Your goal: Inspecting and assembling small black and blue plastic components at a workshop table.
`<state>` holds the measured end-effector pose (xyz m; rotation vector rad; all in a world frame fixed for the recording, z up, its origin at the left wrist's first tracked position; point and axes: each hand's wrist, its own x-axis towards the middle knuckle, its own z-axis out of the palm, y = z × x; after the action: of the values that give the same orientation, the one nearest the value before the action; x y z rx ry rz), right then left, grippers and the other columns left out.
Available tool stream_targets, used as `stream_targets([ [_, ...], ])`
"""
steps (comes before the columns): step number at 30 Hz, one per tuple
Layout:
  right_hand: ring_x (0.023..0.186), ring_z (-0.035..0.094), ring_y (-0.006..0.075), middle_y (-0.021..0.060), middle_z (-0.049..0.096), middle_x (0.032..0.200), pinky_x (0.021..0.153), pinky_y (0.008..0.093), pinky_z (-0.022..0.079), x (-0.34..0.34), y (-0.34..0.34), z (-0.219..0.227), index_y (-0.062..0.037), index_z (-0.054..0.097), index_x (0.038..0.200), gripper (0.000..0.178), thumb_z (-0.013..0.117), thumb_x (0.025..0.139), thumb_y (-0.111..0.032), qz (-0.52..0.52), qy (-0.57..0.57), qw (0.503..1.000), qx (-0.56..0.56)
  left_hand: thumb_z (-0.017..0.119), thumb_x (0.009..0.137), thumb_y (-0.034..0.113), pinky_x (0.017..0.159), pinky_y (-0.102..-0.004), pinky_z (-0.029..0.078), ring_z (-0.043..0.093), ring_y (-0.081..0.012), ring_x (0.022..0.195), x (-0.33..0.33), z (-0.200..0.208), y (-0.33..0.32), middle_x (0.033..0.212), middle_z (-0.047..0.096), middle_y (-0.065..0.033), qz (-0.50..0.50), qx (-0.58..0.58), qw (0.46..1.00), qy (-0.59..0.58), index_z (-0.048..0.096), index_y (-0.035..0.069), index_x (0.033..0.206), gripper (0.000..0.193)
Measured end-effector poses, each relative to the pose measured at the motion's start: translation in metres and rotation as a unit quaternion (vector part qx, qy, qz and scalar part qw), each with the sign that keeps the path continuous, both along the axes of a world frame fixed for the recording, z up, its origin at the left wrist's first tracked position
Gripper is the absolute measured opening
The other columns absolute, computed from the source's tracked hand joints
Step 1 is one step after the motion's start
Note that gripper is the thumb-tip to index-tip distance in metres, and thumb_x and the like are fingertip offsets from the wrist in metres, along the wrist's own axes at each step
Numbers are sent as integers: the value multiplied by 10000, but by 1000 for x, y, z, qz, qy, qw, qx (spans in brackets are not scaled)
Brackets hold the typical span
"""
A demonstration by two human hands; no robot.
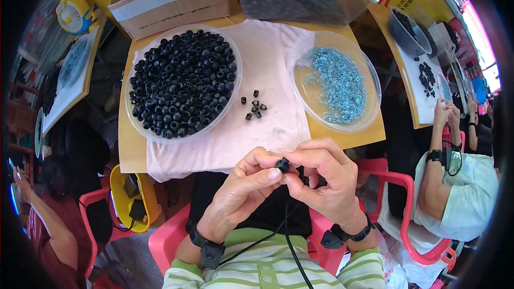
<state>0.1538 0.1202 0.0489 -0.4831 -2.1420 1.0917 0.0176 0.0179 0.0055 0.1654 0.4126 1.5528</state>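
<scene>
Over the near edge of the table, a small black bead-like plastic piece (pixel 282 165) is pinched between my two hands. My left hand (pixel 241 184) grips it from the left with thumb and forefinger. The fingertips of my right hand (pixel 327 174) close on it from the right. Beyond my hands, several loose small black cylinder pieces (pixel 256 106) lie on a pale pink cloth (pixel 267 53). A round clear tray (pixel 235 104) at the left is heaped with hollow black pieces. Another round clear tray (pixel 303 88) at the right holds small shiny bluish pieces (pixel 340 83), perhaps springs.
At the back stand an open cardboard box (pixel 171 6) and a clear bin (pixel 300 5) of dark parts. A yellow basket (pixel 151 206) sits below left. Co-workers sit at either side by tables with similar parts. A black cable (pixel 289 241) hangs before me.
</scene>
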Motion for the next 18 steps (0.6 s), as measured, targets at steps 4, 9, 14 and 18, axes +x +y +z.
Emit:
stream_targets([
  [4, 623, 535, 63, 47, 628, 939, 523, 210, 443, 1, -2, 4, -65, 688, 1028, 295, 730, 746, 13, -5, 0, 1000, -12, 659, 874, 43, 965, -362, 473, 614, -177, 1009, 4, -2, -4, 1064, 643, -78, 25, -16, 1000, -2, 605, 72, 942, 91],
  [9, 642, 560, 78, 48, 630, 873, 532, 210, 436, 3, 5, 7, -33, 691, 974, 153, 688, 824, 0, 30, 10, 996, -78, 671, 862, 32, 943, -359, 501, 632, -195, 989, 8, 0, -7, 1048, 650, -93, 59, -10, 996, 67, 618, 60, 955, 110],
  [14, 647, 560, 74, 45, 627, 855, 540, 205, 435, 4, -1, 5, -21, 685, 979, 148, 681, 833, 0, 45, 29, 991, -120, 676, 852, 22, 940, -355, 507, 637, -203, 978, 10, 2, -12, 1044, 649, -99, 69, 1, 994, 83, 624, 55, 946, 112],
  [18, 664, 561, 65, 38, 618, 831, 556, 197, 435, 7, -7, 8, -12, 682, 959, 122, 684, 838, -9, 51, 47, 979, -193, 669, 856, 24, 947, -359, 501, 633, -201, 986, 12, 6, -17, 1042, 647, -94, 63, 12, 994, 86, 622, 54, 937, 98],
])
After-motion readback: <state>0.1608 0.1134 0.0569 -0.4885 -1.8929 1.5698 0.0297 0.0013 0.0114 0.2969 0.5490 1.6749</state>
